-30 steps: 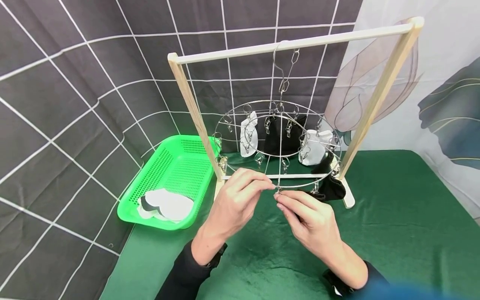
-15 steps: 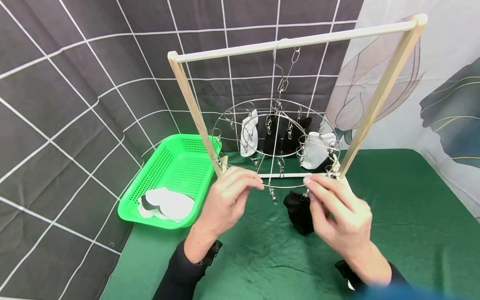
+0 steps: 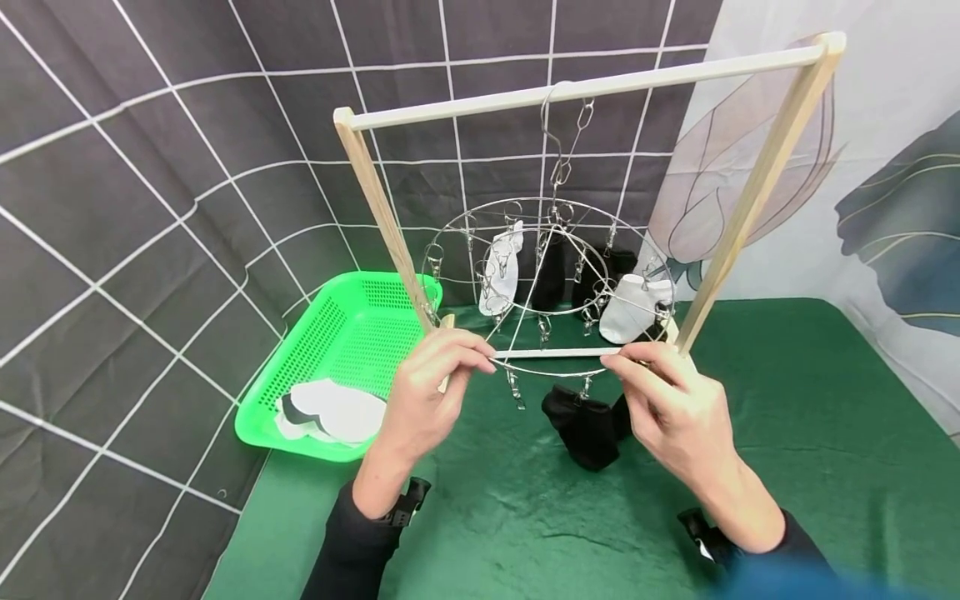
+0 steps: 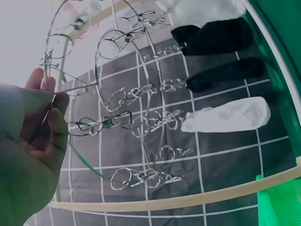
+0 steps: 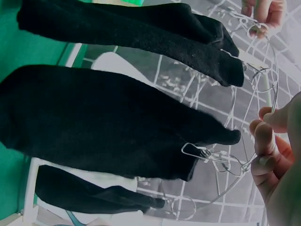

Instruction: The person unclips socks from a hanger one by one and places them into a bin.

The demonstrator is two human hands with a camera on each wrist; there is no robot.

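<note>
A round wire sock hanger (image 3: 553, 374) with dangling metal clips hangs from a wooden stand. My left hand (image 3: 422, 392) pinches its front rim on the left, beside a bare clip (image 3: 514, 392). On the right my right hand (image 3: 678, 412) pinches the same rim between thumb and fingers. Black socks (image 3: 581, 429) hang from clips just left of that hand; the right wrist view shows a black sock (image 5: 94, 117) large, gripped by a clip at its cuff. Farther back hang a white sock (image 3: 501, 271), dark socks (image 3: 550, 275) and white socks (image 3: 630, 310).
A green plastic basket (image 3: 360, 312) stands left of the stand, with white and dark socks (image 3: 337, 410) in it. The stand's top bar (image 3: 465, 105) and wooden posts (image 3: 761, 192) frame the hanger. Green cloth (image 3: 810, 433) covers the table; a gridded curtain (image 3: 247, 125) hangs behind.
The hanger has turned, its front side going left; the front black socks swung left into fuller view. My left hand moved left along with the rim, while my right hand went right to a new grip.
</note>
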